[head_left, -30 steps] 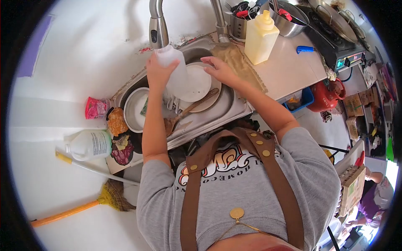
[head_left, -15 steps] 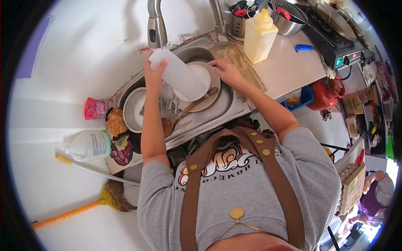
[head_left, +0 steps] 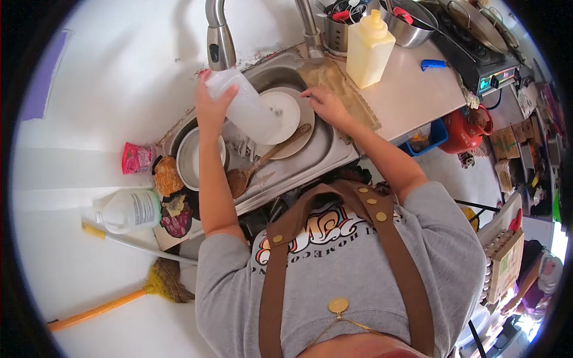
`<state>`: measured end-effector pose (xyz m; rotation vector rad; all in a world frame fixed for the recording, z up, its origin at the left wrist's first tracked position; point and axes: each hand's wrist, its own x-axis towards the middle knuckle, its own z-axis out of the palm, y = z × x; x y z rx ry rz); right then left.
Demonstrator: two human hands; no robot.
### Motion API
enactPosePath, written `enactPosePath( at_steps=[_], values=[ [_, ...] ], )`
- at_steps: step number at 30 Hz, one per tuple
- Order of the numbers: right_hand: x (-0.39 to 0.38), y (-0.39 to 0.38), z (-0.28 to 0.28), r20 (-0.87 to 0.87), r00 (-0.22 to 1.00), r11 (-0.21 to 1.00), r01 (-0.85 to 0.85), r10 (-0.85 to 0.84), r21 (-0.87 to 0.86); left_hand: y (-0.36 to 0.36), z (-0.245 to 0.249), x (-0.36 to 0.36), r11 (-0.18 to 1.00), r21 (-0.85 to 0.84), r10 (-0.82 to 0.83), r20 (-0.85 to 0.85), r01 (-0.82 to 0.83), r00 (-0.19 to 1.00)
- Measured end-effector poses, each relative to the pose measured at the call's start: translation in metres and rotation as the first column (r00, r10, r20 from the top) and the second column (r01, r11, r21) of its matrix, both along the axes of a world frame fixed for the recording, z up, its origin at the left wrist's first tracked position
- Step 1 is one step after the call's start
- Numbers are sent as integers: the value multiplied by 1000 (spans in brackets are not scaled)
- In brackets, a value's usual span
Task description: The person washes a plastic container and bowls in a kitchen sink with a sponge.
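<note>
My left hand (head_left: 210,107) grips a translucent plastic bottle (head_left: 246,105), tilted with its mouth just under the faucet head (head_left: 220,46). The bottle's base hangs over a white plate (head_left: 285,117) stacked on a larger plate in the steel sink (head_left: 310,162). Resting on the sink's right rim, my right hand (head_left: 327,105) has its fingers spread, touching the plate's edge and a tan cloth (head_left: 341,89). A wooden spoon (head_left: 262,160) lies across the sink.
A metal bowl (head_left: 192,156) sits at the sink's left end. A yellow squeeze bottle (head_left: 369,44), a utensil holder and a steel bowl stand on the counter. A jug (head_left: 128,210), a broom (head_left: 119,298) and a red gas cylinder (head_left: 462,134) are on the floor.
My left hand has shifted the bottle slightly left and tilted it more under the faucet. My right hand slid from the plate toward the sink's right rim.
</note>
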<state>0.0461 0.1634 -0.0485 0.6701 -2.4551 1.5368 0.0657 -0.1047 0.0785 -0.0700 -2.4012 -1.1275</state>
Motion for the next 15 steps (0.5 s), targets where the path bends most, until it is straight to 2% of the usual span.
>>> enactPosePath(
  at_steps=[1,2,4,5,6,7,8,9,10,12,13,15],
  values=[
    [1,-1,3,35,999,1000,-5,6,-11,1,3,1,986,168,-32,117,11,993],
    [2,-1,2,21,1000,1000,-13,13,8,2,2,5,1000,-21,-5,103,8,995],
    [-2,0,3,-15,1000,999,-7,8,39,10,-2,7,918,-397,18,57,6,998],
    [-1,2,1,-2,1000,1000,-5,5,31,9,-9,2,990,-132,-42,103,55,994],
    [1,3,4,15,1000,1000,-7,6,25,4,-17,-4,986,145,-106,135,86,985],
    [2,3,5,27,1000,1000,-10,9,17,-1,-25,-10,906,411,-173,145,100,974],
    [2,2,6,12,1000,1000,-10,10,13,-7,-32,-14,984,167,-68,53,58,996],
    [3,2,7,-6,1000,1000,-9,9,10,-13,-40,-18,997,-79,11,-66,-16,998],
    [3,3,9,-24,1000,1000,-7,7,8,-14,-46,-20,944,-308,58,-200,-119,978],
    [6,3,16,101,995,1000,-16,15,12,-16,-58,-18,970,92,234,-94,-225,968],
    [5,0,20,159,987,1000,-22,20,11,-18,-61,-18,916,284,301,-21,-283,954],
    [-4,-13,17,196,979,989,-30,58,-143,-11,-73,-18,721,570,410,110,-395,906]
  ],
)
